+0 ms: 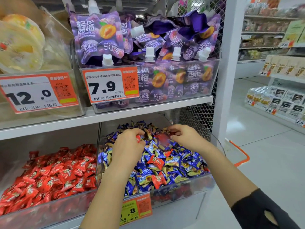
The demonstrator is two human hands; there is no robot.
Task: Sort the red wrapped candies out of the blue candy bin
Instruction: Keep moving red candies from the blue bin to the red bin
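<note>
Down in the blue candy bin (186,187) on the lower shelf, we have both hands at work among the wrappers. Our left hand (127,146) has its fingers curled round a red wrapped candy (138,139), of which only a sliver shows at the fingertips; we hold it bunched like that, we judge, so the hand can gather more before carrying them off. Our right hand (184,136) reaches toward the back of the pile with thumb and fingers pinched together. Something dark red sits at the pinch, but it is blurred, so we cannot say for sure that it grips a candy.

Strays lying loose in the blue heap: we count two plainly, one red candy at mid-pile (156,161) and another nearer the front wall (158,179). A reddish patch between our hands may be one more. More could lie buried.

Just beside this bin, to the left, stands the red candy bin (49,200), filled with matching red wrappers. That is likely where the strays belong, and it sits close to the left hand's side.

On the shelf above we see two clear bins: one of purple jelly pouches (165,90) and one of pale fruit cups (41,96), each with an orange price tag. A third tag hangs on the blue bin's front.
</note>
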